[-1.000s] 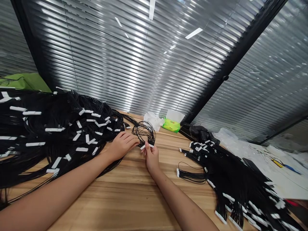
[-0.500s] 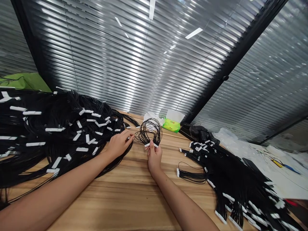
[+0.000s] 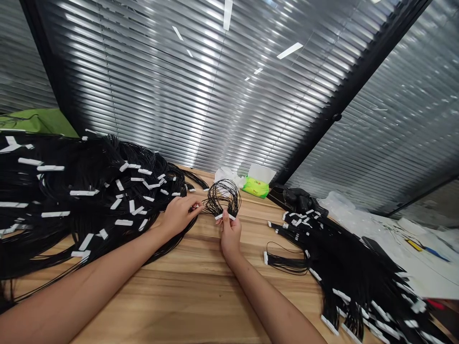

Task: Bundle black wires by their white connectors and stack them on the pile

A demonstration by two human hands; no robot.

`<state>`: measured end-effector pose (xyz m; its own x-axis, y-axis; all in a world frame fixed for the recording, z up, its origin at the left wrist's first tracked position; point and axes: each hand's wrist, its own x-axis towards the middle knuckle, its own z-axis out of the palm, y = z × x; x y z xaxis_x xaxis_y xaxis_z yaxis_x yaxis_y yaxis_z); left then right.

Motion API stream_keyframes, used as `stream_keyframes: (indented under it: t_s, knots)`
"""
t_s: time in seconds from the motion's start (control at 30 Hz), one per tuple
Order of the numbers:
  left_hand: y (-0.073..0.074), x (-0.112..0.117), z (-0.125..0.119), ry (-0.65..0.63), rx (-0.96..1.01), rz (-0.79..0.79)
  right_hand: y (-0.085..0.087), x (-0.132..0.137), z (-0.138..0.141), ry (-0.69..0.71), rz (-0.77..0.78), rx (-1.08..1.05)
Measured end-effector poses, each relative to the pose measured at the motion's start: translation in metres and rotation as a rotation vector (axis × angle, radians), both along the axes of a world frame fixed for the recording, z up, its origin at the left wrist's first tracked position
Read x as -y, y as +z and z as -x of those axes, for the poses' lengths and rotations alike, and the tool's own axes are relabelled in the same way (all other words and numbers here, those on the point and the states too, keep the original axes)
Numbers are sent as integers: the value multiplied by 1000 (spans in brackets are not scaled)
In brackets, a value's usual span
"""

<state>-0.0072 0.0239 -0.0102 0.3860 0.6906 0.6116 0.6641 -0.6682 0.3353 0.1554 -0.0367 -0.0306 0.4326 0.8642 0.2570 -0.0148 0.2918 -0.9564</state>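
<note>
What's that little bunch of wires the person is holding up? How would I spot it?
On the light wooden table, a big heap of black wires with white connectors lies left and another right. Between them, the right hand pinches the white connector of a small looped bundle of thin black wires. Unlike the heaps, it is held up off the tabletop.

Wire pile (image 3: pixel 60 184) (at left) runs off-frame.

Two bare forearms (image 3: pixel 118 267) angle in from the bottom of the frame; the left hand (image 3: pixel 178 215) reaches rightward at centre, while the right hand (image 3: pixel 230 234) stands upright just beside it, fingertips pinched.
</note>
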Motion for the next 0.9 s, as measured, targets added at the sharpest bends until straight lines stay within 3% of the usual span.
stream_keyframes:
  t_s: [0.4,0.6,0.9]
  knots:
    - [0,-1,4,55,61,-16,-8,0,3,127,16,37]
    - [-7,-10,7,-27,157,35,-1,-1,5,373,102,-19]
    - [-13,-13,3,-196,293,166,-3,-1,5,435,101,-22]
